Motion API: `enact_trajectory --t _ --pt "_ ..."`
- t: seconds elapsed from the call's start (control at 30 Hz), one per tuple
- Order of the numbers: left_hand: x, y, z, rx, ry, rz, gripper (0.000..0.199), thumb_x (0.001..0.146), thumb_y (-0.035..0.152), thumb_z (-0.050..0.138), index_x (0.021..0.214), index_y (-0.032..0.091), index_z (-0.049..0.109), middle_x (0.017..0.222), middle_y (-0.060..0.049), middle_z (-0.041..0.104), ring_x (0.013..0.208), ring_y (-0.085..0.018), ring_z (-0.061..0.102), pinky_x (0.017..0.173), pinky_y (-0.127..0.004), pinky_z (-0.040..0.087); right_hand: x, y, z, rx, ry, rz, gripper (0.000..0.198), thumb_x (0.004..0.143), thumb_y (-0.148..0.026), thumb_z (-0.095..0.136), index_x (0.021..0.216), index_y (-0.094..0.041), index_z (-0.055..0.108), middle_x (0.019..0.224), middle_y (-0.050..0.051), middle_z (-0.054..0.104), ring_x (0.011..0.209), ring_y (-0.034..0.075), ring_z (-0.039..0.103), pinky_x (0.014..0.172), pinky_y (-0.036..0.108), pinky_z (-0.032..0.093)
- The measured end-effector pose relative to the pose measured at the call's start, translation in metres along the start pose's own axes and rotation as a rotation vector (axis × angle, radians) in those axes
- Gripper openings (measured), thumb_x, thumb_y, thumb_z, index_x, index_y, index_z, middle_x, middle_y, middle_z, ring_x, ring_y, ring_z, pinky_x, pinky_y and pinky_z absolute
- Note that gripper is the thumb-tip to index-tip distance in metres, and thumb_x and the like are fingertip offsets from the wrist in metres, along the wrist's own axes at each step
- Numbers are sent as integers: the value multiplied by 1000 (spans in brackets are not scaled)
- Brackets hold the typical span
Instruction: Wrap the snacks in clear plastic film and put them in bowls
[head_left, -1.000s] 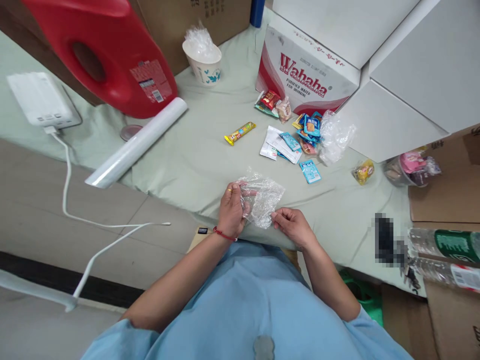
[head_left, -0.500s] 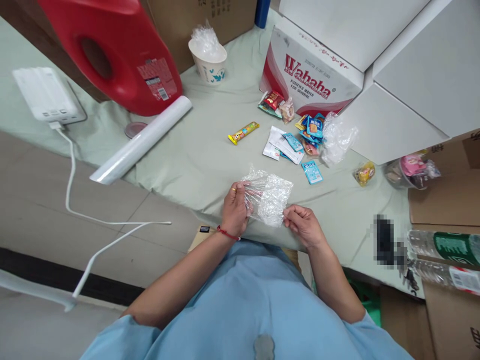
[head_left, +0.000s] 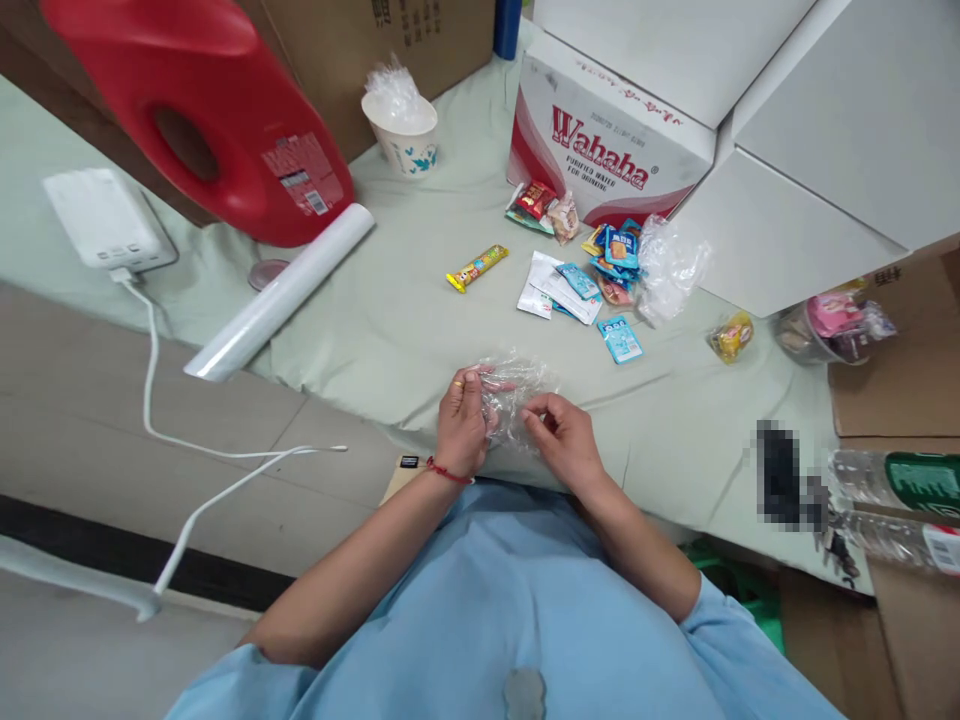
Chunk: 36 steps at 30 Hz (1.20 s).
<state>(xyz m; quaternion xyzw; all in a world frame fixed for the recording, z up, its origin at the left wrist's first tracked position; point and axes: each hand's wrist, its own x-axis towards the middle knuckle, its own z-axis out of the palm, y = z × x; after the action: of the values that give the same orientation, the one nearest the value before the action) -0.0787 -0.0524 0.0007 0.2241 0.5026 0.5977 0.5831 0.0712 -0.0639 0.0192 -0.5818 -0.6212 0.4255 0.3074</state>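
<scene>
Thin, crinkled clear plastic film (head_left: 510, 385) is bunched between my two hands, over the front edge of the cloth-covered table (head_left: 405, 330). My left hand (head_left: 463, 425), with a ring and a red bracelet, is closed on its left side; some fingers show through the film. At the film's right side, the thumb and forefinger of my right hand (head_left: 562, 435) are pinched together on it. Beyond the hands lie a yellow snack stick (head_left: 478, 268), white and blue sachets (head_left: 559, 287) and a single blue sachet (head_left: 620, 340).
A white roll (head_left: 281, 290) lies by a red jug (head_left: 217, 130) and a white power bank (head_left: 109, 220) with a cable. Behind are a paper cup (head_left: 401, 130) holding plastic and a Wahaha carton (head_left: 611, 140). Wrapped snacks (head_left: 619, 250), a plastic bag (head_left: 667, 270) and bottles (head_left: 900, 480) are to the right.
My right hand has moved left, towards my left hand. The film, stretched between them before, is now gathered and loose. The view has shifted slightly.
</scene>
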Motion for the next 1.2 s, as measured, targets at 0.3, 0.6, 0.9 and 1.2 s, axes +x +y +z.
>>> enact_trajectory --t 0.3,0.6,0.9,1.2 --pt "-8 -8 8 64 -7 80 50 93 69 58 108 21 64 92 -6 79 38 -3 39 37 -19 30 -9 12 -26 166 113 146 34 87 -57 64 88 -23 61 79 0 61 69 15 50 64 27 40" --pt "-9 7 9 57 20 97 49 92 68 61 108 22 66 94 -5 79 37 -3 39 37 -20 28 0 18 -19 358 35 237 33 80 -53 72 80 -22 61 63 -5 50 56 11 37 53 25 30" --pt "7 18 -6 -29 201 77 47 89 66 66 99 20 64 86 -2 77 42 -3 38 38 -17 28 -19 37 -67 561 139 326 32 72 -44 83 76 -22 60 65 -5 51 51 8 33 46 23 26" --pt "-9 48 -7 -182 -56 -13 44 87 63 71 106 23 64 87 -3 80 31 -1 32 32 -17 22 -12 37 -65 778 170 175 59 79 -67 77 122 -30 62 133 9 67 123 23 62 110 45 50"
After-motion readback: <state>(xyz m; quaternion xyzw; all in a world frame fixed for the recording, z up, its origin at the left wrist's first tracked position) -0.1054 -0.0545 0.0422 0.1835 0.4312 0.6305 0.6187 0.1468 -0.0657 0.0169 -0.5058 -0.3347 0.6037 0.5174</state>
